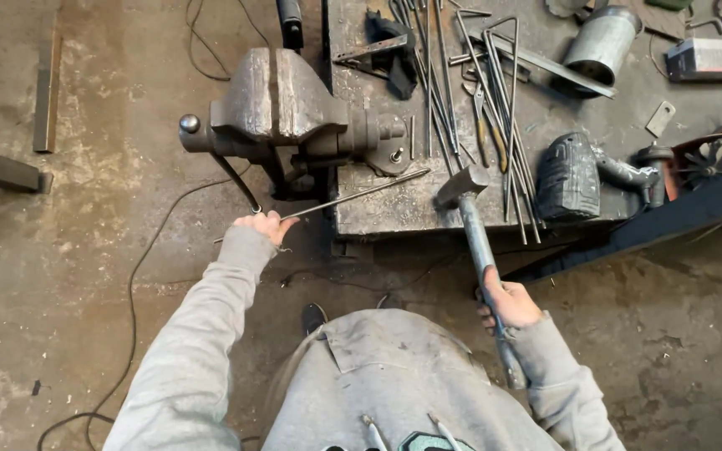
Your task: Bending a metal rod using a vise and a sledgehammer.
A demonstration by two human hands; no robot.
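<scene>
The left hand (266,225) is closed around the near end of a thin, straight grey steel rod (359,197), which runs up and to the right from the fist and lies across the front edge of the worn, scuffed metal tabletop (378,213). Just above that hand sits a heavy, rust-dark iron bench vise (282,113), bolted at the tabletop's left corner and overhanging the floor, with its ball-ended handle bar (219,163) slanting down toward the knuckles. The right hand (507,305) is clamped on the long grey metal shaft of a sledge-type hammer (474,225), gripping it in its lower half; the blocky steel head (462,185) rests on or just over the tabletop, close to the far end of the rod (whether the 2 touch I cannot tell). Beyond the hammer head lies a loose bundle of thin steel rods and bent wire pieces (495,100), with a pair of yellow-handled pliers (488,129) among them. To the right of these lies a dark angle grinder (595,175), and further back a dull galvanised metal can (602,40) lies on its side. A black cable (139,276) trails over the stained concrete floor (60,276) on the left. Both arms wear light grey sleeves.
</scene>
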